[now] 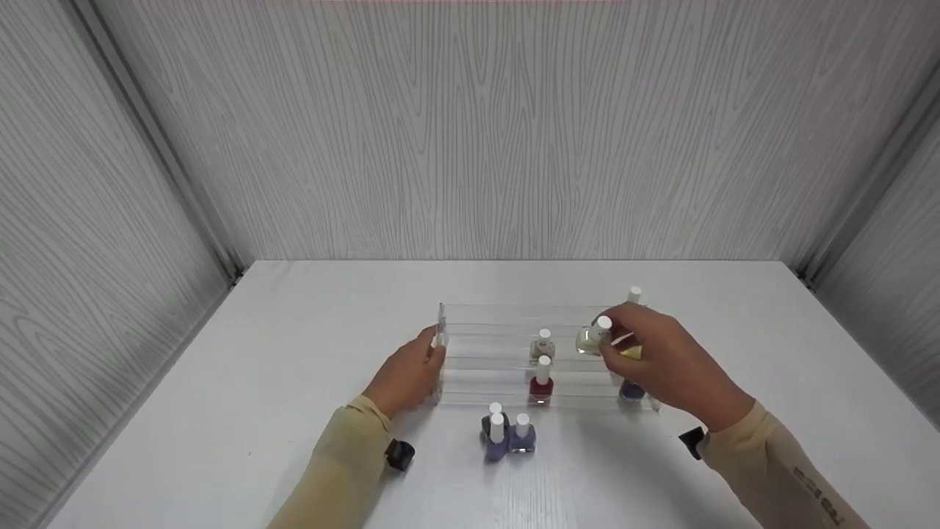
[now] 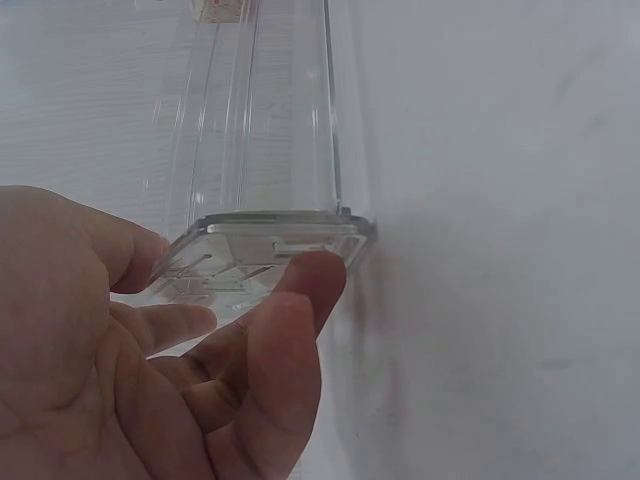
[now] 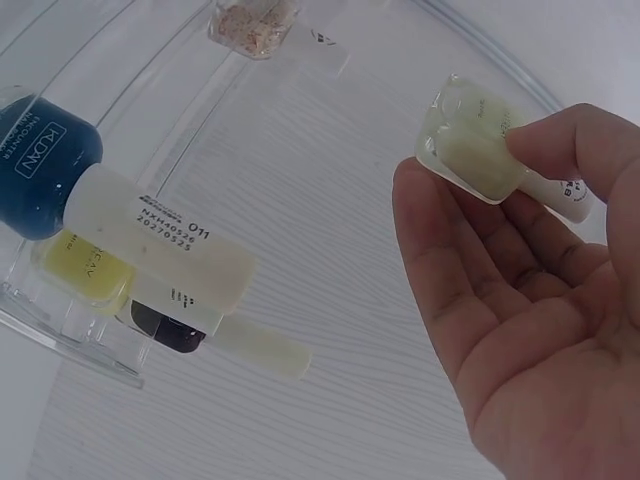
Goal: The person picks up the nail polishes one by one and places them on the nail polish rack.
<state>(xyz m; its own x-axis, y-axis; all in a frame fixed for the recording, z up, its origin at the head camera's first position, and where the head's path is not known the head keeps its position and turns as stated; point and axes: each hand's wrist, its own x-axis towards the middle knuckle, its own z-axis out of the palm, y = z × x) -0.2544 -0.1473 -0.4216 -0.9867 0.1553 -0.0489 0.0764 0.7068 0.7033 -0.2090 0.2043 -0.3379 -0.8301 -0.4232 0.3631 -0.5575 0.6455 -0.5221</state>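
Note:
My right hand [image 1: 664, 360] pinches a nail polish bottle [image 3: 475, 145] of pale cream colour with a white cap, between thumb and fingers, over the right part of a clear tiered rack [image 1: 485, 364]. My left hand [image 1: 407, 375] grips the rack's left end panel [image 2: 270, 245], fingertips at its edges. On the rack stand a glitter bottle [image 1: 543, 350] and a red bottle [image 1: 541, 388] near the middle. At its right end are a dark blue bottle [image 3: 45, 160], a yellow bottle [image 3: 85, 270] and a dark bottle [image 3: 168, 325], partly hidden by my right hand in the head view.
In front of the rack, several polish bottles with white caps stand close together on the white table [image 1: 220, 411], among them a purple bottle [image 1: 496, 446] and a blue-violet bottle [image 1: 522, 438]. Wood-grain panels [image 1: 470, 147] enclose the table at the back and sides.

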